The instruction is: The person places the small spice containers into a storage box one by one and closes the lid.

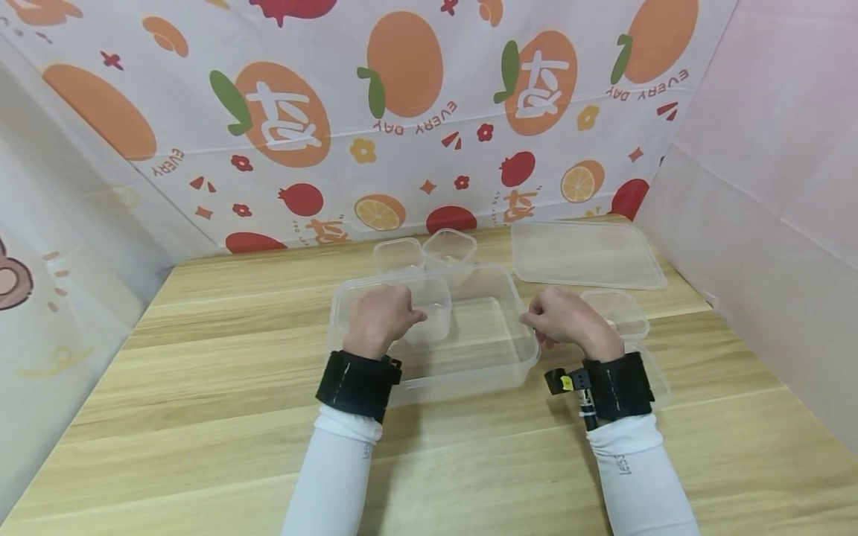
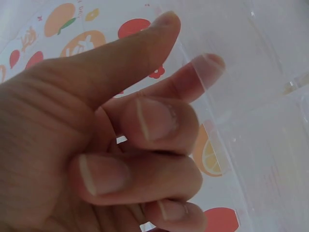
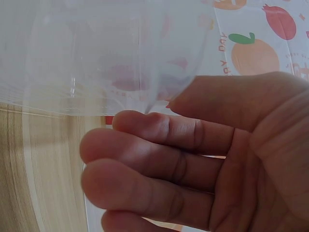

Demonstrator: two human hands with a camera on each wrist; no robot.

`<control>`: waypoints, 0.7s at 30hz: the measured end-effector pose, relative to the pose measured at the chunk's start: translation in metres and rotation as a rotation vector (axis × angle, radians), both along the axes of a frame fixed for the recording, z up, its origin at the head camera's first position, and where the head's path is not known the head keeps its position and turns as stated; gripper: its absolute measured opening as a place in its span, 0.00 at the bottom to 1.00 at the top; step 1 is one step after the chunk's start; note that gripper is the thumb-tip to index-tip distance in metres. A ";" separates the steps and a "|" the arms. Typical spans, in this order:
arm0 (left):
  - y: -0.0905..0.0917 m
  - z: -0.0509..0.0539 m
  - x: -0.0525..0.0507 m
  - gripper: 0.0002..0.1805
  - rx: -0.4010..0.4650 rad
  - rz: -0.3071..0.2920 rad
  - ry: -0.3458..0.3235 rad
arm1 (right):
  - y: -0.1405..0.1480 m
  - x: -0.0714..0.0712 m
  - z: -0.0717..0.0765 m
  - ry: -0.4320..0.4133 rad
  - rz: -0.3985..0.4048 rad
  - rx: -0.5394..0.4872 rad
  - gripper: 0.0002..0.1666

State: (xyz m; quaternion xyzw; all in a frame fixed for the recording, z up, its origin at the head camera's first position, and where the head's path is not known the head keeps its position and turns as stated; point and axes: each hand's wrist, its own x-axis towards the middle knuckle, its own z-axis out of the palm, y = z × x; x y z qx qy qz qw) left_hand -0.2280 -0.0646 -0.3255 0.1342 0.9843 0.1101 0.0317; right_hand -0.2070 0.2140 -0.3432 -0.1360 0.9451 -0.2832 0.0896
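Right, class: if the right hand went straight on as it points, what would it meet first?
The right hand would most likely meet the large clear container first: it seems to be touching its right side, though clear plastic obscures depth.

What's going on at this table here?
A person is handling a big clear plastic box on a wooden table. Their right hand grips its right edge. Their left hand is at a small clear box inside its left part; whether it grips that one is hard to tell. Two more small boxes stand behind, and a large flat lid lies at the back right.
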 end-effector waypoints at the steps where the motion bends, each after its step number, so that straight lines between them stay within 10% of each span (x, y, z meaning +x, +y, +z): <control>1: 0.000 0.000 0.000 0.24 0.000 0.002 0.002 | 0.000 0.000 0.000 0.001 0.001 0.000 0.24; 13: -0.002 0.001 0.003 0.25 -0.010 0.009 0.010 | -0.002 0.000 -0.001 -0.010 0.001 0.003 0.23; 21: -0.008 0.016 0.015 0.24 -0.016 -0.013 0.192 | -0.001 0.001 0.001 -0.013 0.004 -0.004 0.24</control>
